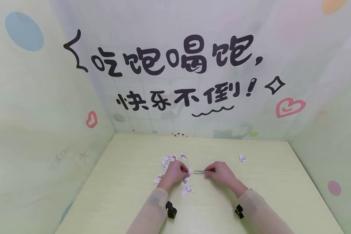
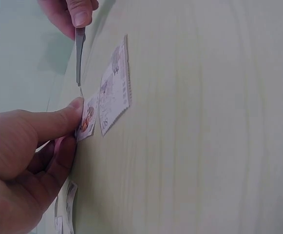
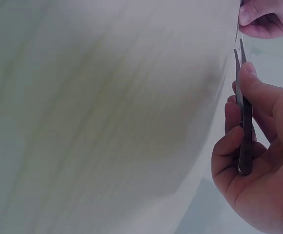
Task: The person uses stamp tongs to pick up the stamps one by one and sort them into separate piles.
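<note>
Thumb and fingers of my left hand (image 1: 175, 173) pinch a small pale stamp (image 1: 190, 170), mostly hidden by the fingertips. My right hand (image 1: 222, 173) grips metal tweezers (image 3: 245, 131) between thumb and fingers. Their two tips are parted and point left, close to the held stamp in the head view. Below the left fingertips lies a stamp with an orange picture (image 2: 88, 117). Nearer the person is a wider stamp with perforated edges (image 2: 114, 92), printed with a grey drawing.
Several more stamps lie left of and beyond the left hand, including one at the back (image 1: 183, 156) and one partly under the wrist (image 1: 157, 180). A lone stamp (image 1: 242, 158) lies at the back right of the pale wooden table (image 1: 269, 182). Printed walls enclose the table.
</note>
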A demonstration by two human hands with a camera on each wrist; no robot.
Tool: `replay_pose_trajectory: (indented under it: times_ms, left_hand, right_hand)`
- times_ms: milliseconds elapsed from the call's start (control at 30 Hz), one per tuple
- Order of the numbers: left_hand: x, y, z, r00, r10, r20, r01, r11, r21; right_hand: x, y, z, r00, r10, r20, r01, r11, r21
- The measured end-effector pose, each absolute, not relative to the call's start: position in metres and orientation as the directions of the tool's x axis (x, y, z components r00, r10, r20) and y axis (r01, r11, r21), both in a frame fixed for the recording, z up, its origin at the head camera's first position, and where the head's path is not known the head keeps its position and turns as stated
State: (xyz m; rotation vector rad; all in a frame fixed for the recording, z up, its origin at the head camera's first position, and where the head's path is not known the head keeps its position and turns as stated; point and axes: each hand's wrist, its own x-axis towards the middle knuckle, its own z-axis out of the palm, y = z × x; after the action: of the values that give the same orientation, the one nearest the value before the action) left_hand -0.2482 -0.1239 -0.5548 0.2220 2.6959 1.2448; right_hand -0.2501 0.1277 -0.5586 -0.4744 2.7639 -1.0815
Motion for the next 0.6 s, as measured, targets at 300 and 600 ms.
replay_pose_trajectory:
  times_ms: [300, 600]
  left_hand:
    - [-0.250, -0.124, -0.556, -0.974, 0.210, -0.081, 0.076, 0.646, 0.760]
    - [-0.251, -0.124, -0.555, -0.974, 0.207, -0.087, 0.070, 0.649, 0.758]
  right_hand:
    - [-0.249, 0.122, -0.557, -0.944, -0.329, -0.029, -0.219, 0.690, -0.690]
    - [-0.244, 0.114, -0.550, -0.952, -0.305, -0.018, -0.224, 0.735, -0.641]
